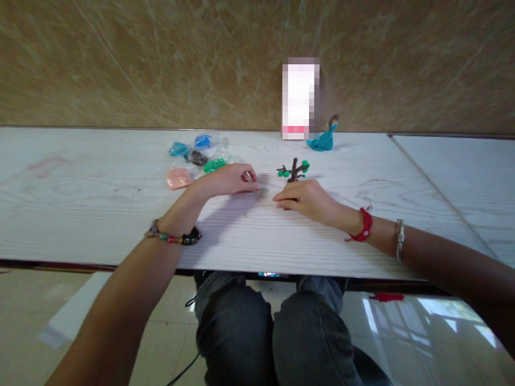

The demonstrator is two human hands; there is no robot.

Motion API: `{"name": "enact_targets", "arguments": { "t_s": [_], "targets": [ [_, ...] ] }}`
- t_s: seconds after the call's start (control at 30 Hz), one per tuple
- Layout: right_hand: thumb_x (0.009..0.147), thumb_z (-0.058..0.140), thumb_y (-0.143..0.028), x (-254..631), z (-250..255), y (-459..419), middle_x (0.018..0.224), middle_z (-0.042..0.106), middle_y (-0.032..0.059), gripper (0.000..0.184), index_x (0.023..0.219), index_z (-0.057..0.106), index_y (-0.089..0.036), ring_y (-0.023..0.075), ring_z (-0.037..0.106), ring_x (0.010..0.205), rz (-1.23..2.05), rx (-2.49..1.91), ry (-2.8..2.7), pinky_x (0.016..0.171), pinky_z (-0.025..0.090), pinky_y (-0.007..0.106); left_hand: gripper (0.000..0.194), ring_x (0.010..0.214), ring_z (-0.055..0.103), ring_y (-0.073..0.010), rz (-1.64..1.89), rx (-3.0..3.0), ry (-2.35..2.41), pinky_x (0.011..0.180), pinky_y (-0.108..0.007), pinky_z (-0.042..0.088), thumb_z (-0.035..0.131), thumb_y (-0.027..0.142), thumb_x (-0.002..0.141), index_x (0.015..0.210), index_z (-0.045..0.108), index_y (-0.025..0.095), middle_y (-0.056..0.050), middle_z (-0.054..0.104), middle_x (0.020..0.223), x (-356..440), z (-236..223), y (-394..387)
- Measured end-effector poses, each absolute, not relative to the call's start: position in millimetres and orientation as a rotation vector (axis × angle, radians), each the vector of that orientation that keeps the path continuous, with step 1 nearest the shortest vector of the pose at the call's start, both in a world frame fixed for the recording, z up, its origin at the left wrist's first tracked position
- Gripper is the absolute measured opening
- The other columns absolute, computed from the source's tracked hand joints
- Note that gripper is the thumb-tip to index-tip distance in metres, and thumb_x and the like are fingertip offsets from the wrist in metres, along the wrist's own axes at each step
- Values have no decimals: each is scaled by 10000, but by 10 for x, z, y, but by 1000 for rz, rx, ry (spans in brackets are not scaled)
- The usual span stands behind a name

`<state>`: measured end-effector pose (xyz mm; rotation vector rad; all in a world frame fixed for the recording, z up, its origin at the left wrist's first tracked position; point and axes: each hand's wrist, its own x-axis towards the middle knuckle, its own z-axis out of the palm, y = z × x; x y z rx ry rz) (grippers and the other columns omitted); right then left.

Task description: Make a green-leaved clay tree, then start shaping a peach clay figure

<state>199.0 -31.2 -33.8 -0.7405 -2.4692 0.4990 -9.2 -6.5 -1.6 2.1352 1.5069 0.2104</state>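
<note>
My left hand (231, 179) is over the white table, thumb and fingertips pinched together. A small thin greyish piece (263, 188) shows at its fingertips, too small to name. To the right, my right hand (308, 198) rests low over the tabletop with its fingers drawn together; whatever lies under them is hidden. Just behind that hand stands a small brown clay tree (295, 169) with bare branches and several green balls on them. The hand covers the tree's lower part, so I cannot tell whether it touches it.
Bags of blue (202, 141), teal (178, 149), dark (198, 157), green (216, 164) and peach (179, 178) clay lie beyond my left hand. A phone (301, 99) with a blurred screen leans against the wall. Beside it stands a teal-dressed clay figure (322, 140).
</note>
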Motion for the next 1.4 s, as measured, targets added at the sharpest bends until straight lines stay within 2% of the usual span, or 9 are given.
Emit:
{"name": "enact_targets", "arguments": {
  "t_s": [0.17, 0.3, 0.53, 0.67, 0.77, 0.87, 0.97, 1.07, 1.4],
  "targets": [
    [775, 559, -147, 1975, -322, -328, 810, 662, 70, 127, 809, 679, -124, 146, 589, 771, 345, -774, -2608, 715, 435, 254, 390, 673, 548, -144, 278, 2140, 1585, 578, -223, 369, 504, 505, 687, 859, 569, 161, -38, 627, 759, -101, -2, -74],
    [793, 548, -243, 1973, -313, -349, 759, 638, 80, 180, 740, 659, -112, 170, 578, 755, 262, -828, -2654, 689, 430, 275, 401, 678, 550, -146, 267, 2142, 1602, 585, -226, 374, 506, 515, 685, 857, 579, 160, -38, 631, 761, -111, -33, -59],
    [840, 427, -143, 1989, -306, -354, 749, 644, 54, 214, 847, 639, -112, 109, 566, 672, 441, -717, -2439, 632, 412, 225, 342, 653, 538, -129, 343, 2137, 1559, 581, -216, 373, 525, 458, 694, 831, 584, 150, -29, 623, 736, -77, -30, -63],
    [795, 535, -266, 1996, -276, -358, 576, 592, 2, 203, 669, 621, -132, 86, 508, 529, 546, -791, -2337, 526, 372, 211, 296, 645, 529, -123, 417, 2131, 1547, 587, -219, 372, 532, 402, 702, 821, 584, 136, -34, 618, 728, -32, -10, -86],
    [733, 612, -264, 2020, -261, -341, 652, 635, 5, 120, 700, 640, -152, 87, 535, 570, 613, -778, -2240, 550, 394, 212, 271, 651, 530, -121, 471, 2158, 1524, 603, -225, 374, 524, 369, 715, 830, 587, 132, -36, 618, 742, -11, -28, -82],
    [786, 540, -228, 2064, -231, -293, 733, 655, 20, 132, 783, 659, -171, 102, 568, 657, 577, -785, -2166, 610, 418, 232, 236, 654, 528, -116, 519, 2195, 1507, 616, -230, 373, 509, 322, 731, 839, 591, 129, -38, 619, 760, 6, -62, -68],
    [819, 490, -254, 2115, -149, -218, 663, 624, 21, 196, 774, 653, -154, 97, 541, 595, 488, -850, -2140, 562, 400, 240, 224, 664, 526, -117, 583, 2207, 1477, 621, -232, 375, 499, 302, 743, 850, 593, 130, -37, 618, 766, 32, -96, -59],
    [760, 578, -303, 2141, -19, -131, 639, 601, 19, 175, 714, 641, -147, 97, 502, 565, 339, -899, -2112, 526, 372, 254, 223, 681, 525, -119, 655, 2203, 1436, 624, -235, 378, 491, 304, 757, 856, 593, 131, -35, 612, 760, 73, -128, -59],
    [804, 528, -264, 2052, 17, 51, 773, 624, 30, 157, 765, 673, -215, 169, 533, 780, 44, -734, -2321, 730, 401, 355, 198, 634, 491, -100, 794, 2067, 1262, 613, -242, 375, 535, 309, 745, 777, 598, 124, -27, 585, 704, 178, -207, -45]
  ]
}}
